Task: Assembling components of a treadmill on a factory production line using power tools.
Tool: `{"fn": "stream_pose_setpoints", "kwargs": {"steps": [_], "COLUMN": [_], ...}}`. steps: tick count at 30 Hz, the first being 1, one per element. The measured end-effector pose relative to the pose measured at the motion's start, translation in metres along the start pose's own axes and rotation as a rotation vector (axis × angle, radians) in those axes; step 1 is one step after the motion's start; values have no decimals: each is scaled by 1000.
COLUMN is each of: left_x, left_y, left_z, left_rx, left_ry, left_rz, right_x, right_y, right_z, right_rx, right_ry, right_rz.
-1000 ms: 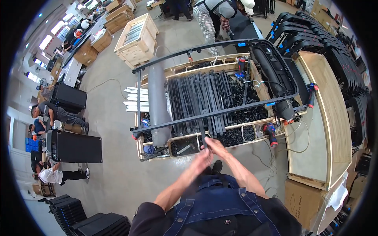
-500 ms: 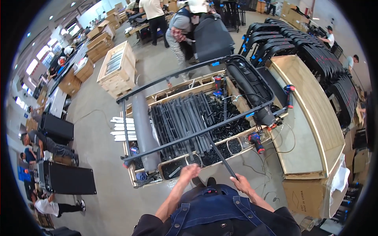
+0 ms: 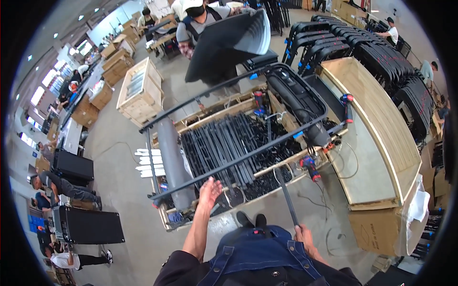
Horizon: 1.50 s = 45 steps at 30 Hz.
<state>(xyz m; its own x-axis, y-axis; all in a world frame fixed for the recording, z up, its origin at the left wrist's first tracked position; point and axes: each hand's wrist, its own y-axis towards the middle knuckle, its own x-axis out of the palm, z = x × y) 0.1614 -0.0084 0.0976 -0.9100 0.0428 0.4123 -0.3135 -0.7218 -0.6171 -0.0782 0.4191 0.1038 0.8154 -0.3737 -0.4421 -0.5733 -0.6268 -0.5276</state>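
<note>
My right hand [image 3: 305, 237] grips the lower end of a long thin black metal bar [image 3: 287, 196], which slants up toward the wooden crate [image 3: 217, 116]. My left hand [image 3: 209, 189] is raised with fingers apart, holding nothing, just below the near black rail [image 3: 248, 156] of the frame laid across the crate. The crate is filled with many black metal bars [image 3: 224, 143]. A grey tube [image 3: 171, 159] lies along its left side.
A wooden bench [image 3: 377, 138] stands to the right with red-and-blue power drills [image 3: 311, 168] hanging near it. Across the crate a person holds a large black panel [image 3: 224, 43]. Black chair parts are stacked at the far right. Cardboard boxes and other people are on the left.
My right hand has pulled the thin black bar back out of the crate toward my body. My left hand let go and lifted open. The person opposite came closer with the black panel.
</note>
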Motion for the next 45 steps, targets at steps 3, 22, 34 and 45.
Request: {"fn": "stream_pose_setpoints", "kwargs": {"steps": [3, 22, 34, 45], "left_x": [6, 96, 65, 40], "left_y": [-13, -37, 29, 79], "left_z": [-4, 95, 71, 81], "left_rx": [12, 1007, 659, 496], "left_ry": [135, 832, 1336, 1395], "left_rz": [-57, 215, 22, -132], "right_x": [-7, 28, 174, 210], "right_y": [-22, 57, 241, 291], "right_z": [-3, -297, -411, -402], "right_rx": [-93, -480, -587, -496], "right_ry": [-69, 278, 93, 197], "right_rz": [84, -408, -168, -327]}}
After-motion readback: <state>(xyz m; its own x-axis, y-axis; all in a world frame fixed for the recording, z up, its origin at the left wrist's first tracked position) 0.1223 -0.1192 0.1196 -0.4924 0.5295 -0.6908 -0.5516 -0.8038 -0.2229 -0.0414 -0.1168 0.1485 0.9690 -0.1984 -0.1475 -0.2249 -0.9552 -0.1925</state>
